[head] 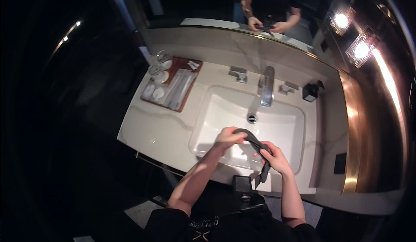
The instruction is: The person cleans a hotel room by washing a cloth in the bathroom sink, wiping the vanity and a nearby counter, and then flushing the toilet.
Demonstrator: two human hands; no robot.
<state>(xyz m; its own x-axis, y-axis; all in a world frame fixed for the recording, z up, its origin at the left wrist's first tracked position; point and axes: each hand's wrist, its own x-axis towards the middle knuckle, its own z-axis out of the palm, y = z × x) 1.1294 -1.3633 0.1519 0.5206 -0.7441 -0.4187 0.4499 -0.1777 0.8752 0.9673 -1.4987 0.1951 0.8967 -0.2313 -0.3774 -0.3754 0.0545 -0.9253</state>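
A dark grey cloth (253,140), bunched into a twisted strip, stretches between my two hands above the near part of a white sink basin (224,105). My left hand (230,136) grips its upper end. Lower down and to the right, my right hand (274,155) is closed around it, and a loose tail hangs below toward the counter's front edge. Behind the cloth, the metal drain (252,118) shows in the basin. A chrome faucet (267,87) reaches over the basin from the back; no water is seen running from it.
Lever handles (239,73) flank the faucet. A black pump bottle (312,91) stands at the back right. On the marble-look counter (156,121), a reddish-brown tray (187,100) bears glasses (155,70) and wrapped items. A mirror (201,4) rises behind; a wall lamp (360,50) glows at right.
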